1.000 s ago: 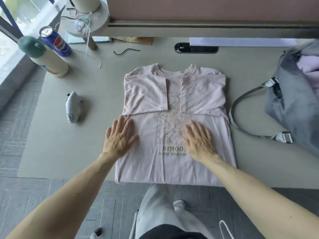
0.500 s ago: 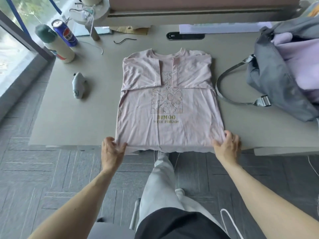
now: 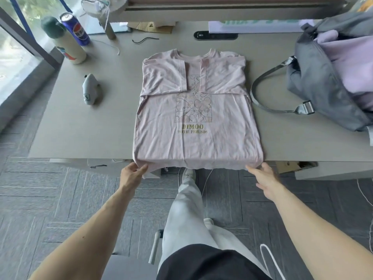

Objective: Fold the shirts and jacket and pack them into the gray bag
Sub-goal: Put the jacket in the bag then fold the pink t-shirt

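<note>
From the head camera, a pale pink shirt [image 3: 196, 118] lies flat on the grey table [image 3: 84, 128], collar at the far end, both sleeves folded in over the chest, and the print with gold lettering facing up. Its hem hangs just over the near table edge. The left hand [image 3: 132, 174] is at the hem's near-left corner, thumb and fingers closed in a pinch on the fabric. The right hand [image 3: 264, 177] is at the near-right corner, fingertips touching the hem; whether it is actually pinching the cloth I cannot tell, as the fingers look loosely spread.

To the right of the shirt sits the gray bag [image 3: 323, 83], open at the top, with lilac clothing [image 3: 351, 57] inside and its strap [image 3: 270, 91] looping out on the table towards the shirt. To the left, well apart from the shirt, lies a small grey plush toy [image 3: 90, 90]. At the far left stand a cream bottle with a green cap [image 3: 64, 41] and, just beside it, a blue can [image 3: 75, 29].
</note>
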Demonstrator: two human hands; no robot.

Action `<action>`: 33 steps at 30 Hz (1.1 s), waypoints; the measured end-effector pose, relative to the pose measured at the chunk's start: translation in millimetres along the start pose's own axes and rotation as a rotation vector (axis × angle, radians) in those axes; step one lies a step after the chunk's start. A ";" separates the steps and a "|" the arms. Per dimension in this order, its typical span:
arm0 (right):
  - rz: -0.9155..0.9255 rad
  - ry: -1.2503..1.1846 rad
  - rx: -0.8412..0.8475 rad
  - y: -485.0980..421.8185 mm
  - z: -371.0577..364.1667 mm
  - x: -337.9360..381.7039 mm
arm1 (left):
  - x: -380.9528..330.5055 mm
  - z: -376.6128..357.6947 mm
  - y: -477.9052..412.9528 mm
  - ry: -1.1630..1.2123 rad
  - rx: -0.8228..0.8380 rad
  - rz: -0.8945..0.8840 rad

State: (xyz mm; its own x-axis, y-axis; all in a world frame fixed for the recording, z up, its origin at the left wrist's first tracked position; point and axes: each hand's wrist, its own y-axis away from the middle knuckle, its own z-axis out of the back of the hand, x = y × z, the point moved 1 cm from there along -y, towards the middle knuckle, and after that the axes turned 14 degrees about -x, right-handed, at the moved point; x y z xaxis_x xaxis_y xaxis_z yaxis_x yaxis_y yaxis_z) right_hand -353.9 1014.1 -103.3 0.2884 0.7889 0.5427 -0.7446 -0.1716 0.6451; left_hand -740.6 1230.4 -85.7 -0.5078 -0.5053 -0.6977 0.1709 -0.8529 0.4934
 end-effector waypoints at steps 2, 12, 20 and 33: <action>0.032 0.024 0.006 -17.5 -1.8 -12.5 | 4.6 4.4 3.8 -0.034 0.034 0.004; 0.198 0.021 -0.043 45.6 37.7 7.4 | -5.1 56.0 47.5 0.048 0.175 -0.006; 0.360 -0.082 -0.119 79.8 71.8 55.2 | -66.0 87.1 67.4 0.159 0.147 -0.193; 0.321 -0.466 0.094 102.5 105.9 165.2 | -167.3 95.2 48.8 0.448 0.260 -0.106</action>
State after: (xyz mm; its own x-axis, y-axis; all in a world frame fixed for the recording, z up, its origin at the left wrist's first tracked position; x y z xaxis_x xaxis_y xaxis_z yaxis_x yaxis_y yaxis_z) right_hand -318.7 1064.4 109.5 0.3072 0.3485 0.8855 -0.7880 -0.4286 0.4420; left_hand -727.7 1285.8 104.5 -0.0904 -0.4732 -0.8763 -0.1057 -0.8704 0.4809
